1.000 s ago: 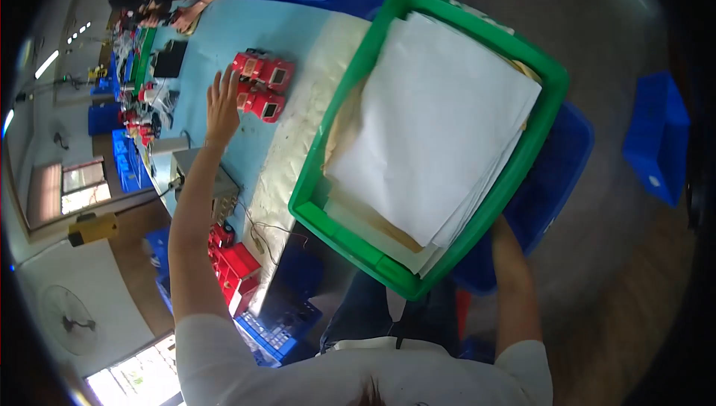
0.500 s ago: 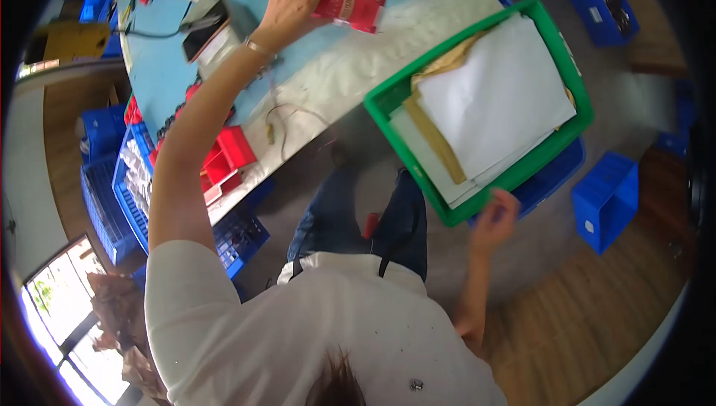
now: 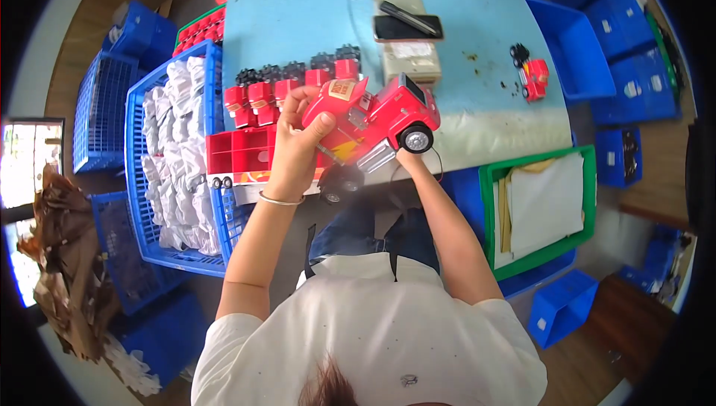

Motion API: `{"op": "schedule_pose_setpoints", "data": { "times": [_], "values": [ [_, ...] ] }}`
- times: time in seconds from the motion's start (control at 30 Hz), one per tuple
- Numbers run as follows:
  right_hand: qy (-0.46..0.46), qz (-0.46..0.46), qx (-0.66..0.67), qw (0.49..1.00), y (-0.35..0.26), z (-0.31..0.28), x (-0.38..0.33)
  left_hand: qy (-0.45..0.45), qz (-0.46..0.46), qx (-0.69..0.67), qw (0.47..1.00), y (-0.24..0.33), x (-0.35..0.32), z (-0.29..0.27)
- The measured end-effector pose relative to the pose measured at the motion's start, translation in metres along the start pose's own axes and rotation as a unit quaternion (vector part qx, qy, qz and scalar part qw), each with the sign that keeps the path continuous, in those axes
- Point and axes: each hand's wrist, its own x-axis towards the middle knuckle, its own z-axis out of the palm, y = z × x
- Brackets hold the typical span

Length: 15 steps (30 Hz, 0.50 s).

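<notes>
A red toy truck (image 3: 399, 111) with a dark windscreen, black wheel and silver side pipe is held tilted over the near table edge. My left hand (image 3: 298, 134) is closed round a red piece with a beige label (image 3: 341, 90), which lies against the truck's rear end. Whether that piece is fixed to the truck I cannot tell. From below, my right hand (image 3: 409, 158) grips the truck by its front wheel; most of its fingers are hidden behind the truck. A rear wheel (image 3: 341, 184) hangs blurred beneath the truck.
Red truck cabs (image 3: 261, 100) stand in a row behind a red compartmented trailer (image 3: 250, 154). At left is a blue crate (image 3: 134, 175) of white-wrapped pieces. A phone (image 3: 388, 28) and another toy truck (image 3: 534, 78) lie farther back. A green bin (image 3: 488, 219) holds paper sheets.
My left hand has drawn the red labelled piece back toward me. My right hand has come from beside the green bin to the toy truck. The view has turned toward the left.
</notes>
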Motion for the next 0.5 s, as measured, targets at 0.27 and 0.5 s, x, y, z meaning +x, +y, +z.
{"op": "schedule_pose_setpoints", "data": {
  "times": [0.27, 0.5],
  "values": [
    [-0.072, 0.096, 0.591, 0.798, -0.225, -0.246, -0.041, -0.087, -0.244, -0.43, 0.865, -0.016, -0.01, -0.045],
    [0.034, -0.2, 0.291, 0.935, -0.32, -0.302, -0.057, -0.184, -0.318, -0.484, 0.794, -0.003, -0.013, -0.001]
  ]
}}
